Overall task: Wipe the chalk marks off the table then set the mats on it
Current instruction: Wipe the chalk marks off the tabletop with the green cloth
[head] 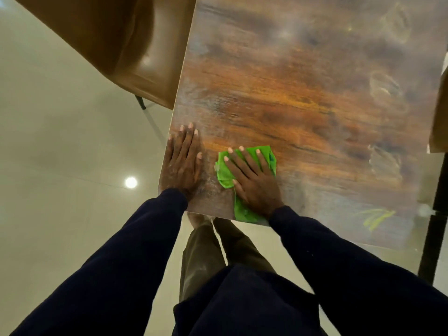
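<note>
A wooden table fills the upper right of the head view. My right hand lies flat, fingers spread, pressing a green cloth onto the table near its front edge. My left hand rests flat on the table's front left corner, fingers straight. Yellow-green chalk marks show near the front edge to the right of the cloth. Faint whitish chalk smears run up the table's right side. No mats are in view.
A brown leather chair stands by the table's left side on a pale glossy floor. A black post and a tan object stand at the right edge. My legs are below the table's front edge.
</note>
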`<state>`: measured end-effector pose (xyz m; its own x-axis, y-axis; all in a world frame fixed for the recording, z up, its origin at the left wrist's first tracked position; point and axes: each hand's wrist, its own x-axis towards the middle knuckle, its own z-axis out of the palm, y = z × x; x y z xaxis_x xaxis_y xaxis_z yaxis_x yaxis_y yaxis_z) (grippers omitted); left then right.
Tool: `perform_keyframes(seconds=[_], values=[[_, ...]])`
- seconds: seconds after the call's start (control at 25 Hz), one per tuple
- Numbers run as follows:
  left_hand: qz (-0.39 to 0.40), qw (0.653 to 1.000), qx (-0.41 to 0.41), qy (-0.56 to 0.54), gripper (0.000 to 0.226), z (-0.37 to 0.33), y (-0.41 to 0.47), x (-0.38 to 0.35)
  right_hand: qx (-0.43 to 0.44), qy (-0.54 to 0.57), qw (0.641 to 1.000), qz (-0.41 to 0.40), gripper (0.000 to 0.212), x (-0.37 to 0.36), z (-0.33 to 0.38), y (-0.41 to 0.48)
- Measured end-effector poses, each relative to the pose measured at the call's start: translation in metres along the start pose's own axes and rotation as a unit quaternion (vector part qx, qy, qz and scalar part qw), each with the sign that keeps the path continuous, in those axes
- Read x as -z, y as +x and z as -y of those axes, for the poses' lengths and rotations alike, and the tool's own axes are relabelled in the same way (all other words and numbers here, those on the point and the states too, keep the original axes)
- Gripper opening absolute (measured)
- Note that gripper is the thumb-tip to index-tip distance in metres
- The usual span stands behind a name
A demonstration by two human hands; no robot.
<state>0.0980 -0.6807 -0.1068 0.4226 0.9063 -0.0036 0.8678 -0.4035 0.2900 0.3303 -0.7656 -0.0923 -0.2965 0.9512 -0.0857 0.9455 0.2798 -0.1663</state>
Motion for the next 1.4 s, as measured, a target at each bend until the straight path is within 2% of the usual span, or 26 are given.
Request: perform_keyframes(seconds=[0.12, 0.2, 0.32, 0.4, 0.48, 0.6, 0.72, 0.88, 1.08, 1.16, 1.24, 1.32, 1.4], values=[[0.001, 1.000, -0.015, -0.008, 0.059, -0.002, -0.001, 0.004, 0.050, -0.028, 0.998, 0.018, 0.064, 0.005, -0.048, -0.046], [0.001, 1.000, -0.021, -0.005, 0.058, -0.002, -0.002, 0.006, 0.048, -0.043, 0.998, 0.015, 0.063, 0.016, -0.083, -0.046], [-0.005, 1.000, -0.029, 0.002, 0.058, -0.001, -0.003, 0.003, -0.041, -0.038, 0.998, -0.009, 0.064, 0.024, -0.091, -0.004], [-0.010, 0.999, -0.036, -0.002, 0.056, -0.001, -0.004, 0.002, -0.153, -0.015, 0.987, -0.054, 0.066, 0.021, -0.053, 0.027], [-0.011, 0.999, -0.039, -0.016, 0.055, 0.000, -0.006, 0.003, -0.213, 0.014, 0.973, -0.086, 0.061, 0.012, -0.011, 0.033], [-0.023, 0.997, -0.052, -0.042, 0.054, -0.002, -0.008, 0.001, -0.166, 0.023, 0.982, -0.083, 0.059, -0.001, 0.018, -0.004], [-0.023, 0.994, -0.080, -0.066, 0.054, -0.018, -0.018, -0.005, -0.143, -0.003, 0.988, -0.059, 0.063, -0.012, 0.000, -0.071], [0.004, 0.992, -0.108, -0.067, 0.058, -0.069, -0.022, -0.017, -0.220, 0.021, 0.974, -0.043, 0.060, 0.006, -0.058, -0.129], [0.010, 0.993, -0.100, -0.068, 0.057, -0.130, -0.012, -0.034, -0.332, 0.018, 0.937, -0.105, 0.057, 0.026, -0.110, -0.081], [0.011, 0.992, -0.105, -0.064, 0.056, -0.149, -0.011, -0.043, -0.321, 0.010, 0.941, -0.108, 0.058, 0.020, -0.105, -0.064], [0.003, 0.993, -0.092, -0.069, 0.056, -0.166, -0.007, -0.050, -0.258, 0.008, 0.960, -0.106, 0.059, 0.012, -0.091, -0.067], [0.010, 0.994, -0.070, -0.081, 0.057, -0.183, -0.004, -0.054, -0.212, 0.008, 0.972, -0.098, 0.060, 0.003, -0.075, -0.096], [0.018, 0.994, -0.066, -0.083, 0.060, -0.203, -0.002, -0.058, -0.223, 0.017, 0.971, -0.088, 0.060, -0.003, -0.075, -0.136]])
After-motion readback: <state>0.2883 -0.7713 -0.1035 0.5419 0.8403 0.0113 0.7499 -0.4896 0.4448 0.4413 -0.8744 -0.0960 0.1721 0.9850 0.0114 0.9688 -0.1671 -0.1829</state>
